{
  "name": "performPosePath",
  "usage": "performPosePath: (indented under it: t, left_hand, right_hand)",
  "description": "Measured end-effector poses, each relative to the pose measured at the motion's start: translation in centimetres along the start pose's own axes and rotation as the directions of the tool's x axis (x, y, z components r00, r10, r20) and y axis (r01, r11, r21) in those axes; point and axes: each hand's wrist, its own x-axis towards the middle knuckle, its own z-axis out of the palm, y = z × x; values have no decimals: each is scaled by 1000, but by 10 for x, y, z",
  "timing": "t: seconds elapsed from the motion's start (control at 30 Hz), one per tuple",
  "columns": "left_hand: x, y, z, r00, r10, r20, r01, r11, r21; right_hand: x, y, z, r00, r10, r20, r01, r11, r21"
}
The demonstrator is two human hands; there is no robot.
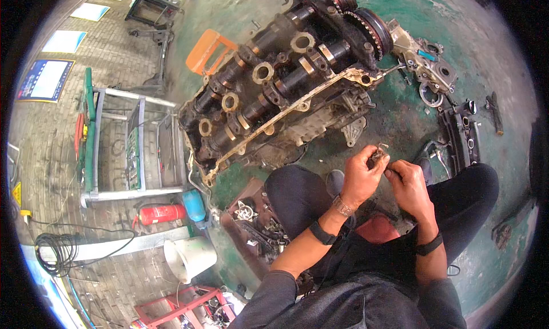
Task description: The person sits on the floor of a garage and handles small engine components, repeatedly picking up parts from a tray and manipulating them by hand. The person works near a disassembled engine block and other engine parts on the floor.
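My left hand is closed round a small dark, greasy metal part, whose kind I cannot make out. From its top a thin light-coloured tip sticks out. Just right of it, my right hand is closed in a pinch, thumb and forefinger close to the left hand's fingertips; what it grips is mostly hidden. Both hands are over my knees. Ahead and to the left stands a big oily engine cylinder head with two camshafts, caps bolted over them and toothed sprockets at the far end.
Cast metal covers and a black engine cover lie on the green floor at right. A brown tray of parts is by my left knee. An orange stool, white bucket, red extinguisher and metal-framed cart stand at left.
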Motion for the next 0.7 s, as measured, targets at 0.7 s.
performPosePath:
  t: [0.7]
  left_hand:
    - [4, -10, -6, 997, -45, 70, 28, 971, 236]
  right_hand:
    - [-5, 9, 23, 982, -53, -179, 41, 997, -66]
